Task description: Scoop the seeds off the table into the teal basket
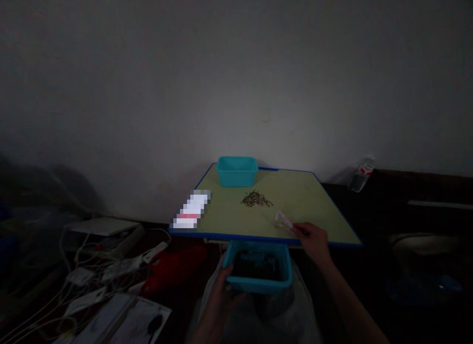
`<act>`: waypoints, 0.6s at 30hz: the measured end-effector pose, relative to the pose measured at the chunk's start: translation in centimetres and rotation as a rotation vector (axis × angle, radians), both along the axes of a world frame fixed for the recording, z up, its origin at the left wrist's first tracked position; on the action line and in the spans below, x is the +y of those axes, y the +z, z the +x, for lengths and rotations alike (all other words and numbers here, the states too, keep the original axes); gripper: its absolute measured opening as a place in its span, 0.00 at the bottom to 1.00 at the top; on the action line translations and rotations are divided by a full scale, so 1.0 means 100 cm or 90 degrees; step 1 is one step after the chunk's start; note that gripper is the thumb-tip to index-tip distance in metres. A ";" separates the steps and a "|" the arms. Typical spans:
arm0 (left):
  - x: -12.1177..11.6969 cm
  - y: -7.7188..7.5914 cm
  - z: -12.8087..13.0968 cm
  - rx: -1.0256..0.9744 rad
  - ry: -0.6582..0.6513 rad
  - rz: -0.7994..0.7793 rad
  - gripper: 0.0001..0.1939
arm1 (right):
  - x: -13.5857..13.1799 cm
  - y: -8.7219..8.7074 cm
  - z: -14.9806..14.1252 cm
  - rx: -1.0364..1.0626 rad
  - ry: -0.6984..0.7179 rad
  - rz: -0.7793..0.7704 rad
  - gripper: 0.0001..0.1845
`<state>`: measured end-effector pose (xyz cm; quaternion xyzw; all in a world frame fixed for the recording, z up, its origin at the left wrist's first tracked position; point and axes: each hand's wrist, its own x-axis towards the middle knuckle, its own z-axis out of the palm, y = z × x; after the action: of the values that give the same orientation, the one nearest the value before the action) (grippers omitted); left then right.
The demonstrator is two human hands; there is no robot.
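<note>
My left hand point(223, 294) is closed on the left side of a blue plastic basin point(258, 285), held over my lap just below the table's front edge. Dark material lies inside the basin; its kind is too dim to tell. Over the table's front right part, my right hand point(312, 239) pinches a thin, clear plastic piece with pale pink marks point(284, 221). A loose pile of small brown and dark bits, seed-like in look, point(255, 199) lies mid-table, ahead and left of that hand. Behind the pile stands a second blue basin point(237, 174).
The pale table point(295, 186) has a blue rim. A blurred-out bright phone-like rectangle point(191, 210) lies at its left. Cables and power strips point(121, 267) and a red cloth-like item point(175, 265) crowd the left. A clear package point(362, 174) is at right, near the wall.
</note>
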<state>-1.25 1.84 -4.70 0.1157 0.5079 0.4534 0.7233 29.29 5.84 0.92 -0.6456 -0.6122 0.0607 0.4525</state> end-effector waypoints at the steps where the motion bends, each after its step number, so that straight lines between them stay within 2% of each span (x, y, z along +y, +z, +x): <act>1: 0.000 0.000 0.000 0.001 -0.001 0.003 0.28 | -0.001 0.001 -0.006 0.001 0.019 -0.002 0.12; 5: 0.003 -0.006 -0.003 -0.008 -0.023 0.009 0.29 | -0.007 0.009 -0.029 0.003 0.087 -0.005 0.11; 10: 0.004 -0.016 -0.005 -0.038 -0.030 0.019 0.32 | -0.016 0.014 -0.045 0.023 0.121 -0.026 0.10; 14: 0.005 -0.015 -0.003 -0.009 -0.011 0.030 0.30 | -0.013 0.010 -0.041 0.044 0.126 -0.031 0.10; 18: 0.006 -0.009 -0.003 -0.011 0.014 0.014 0.27 | 0.012 0.007 -0.020 0.046 0.076 0.004 0.11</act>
<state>-1.50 2.43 -5.65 0.1139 0.4979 0.4681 0.7211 27.29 7.08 1.63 -0.6042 -0.6329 0.1088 0.4718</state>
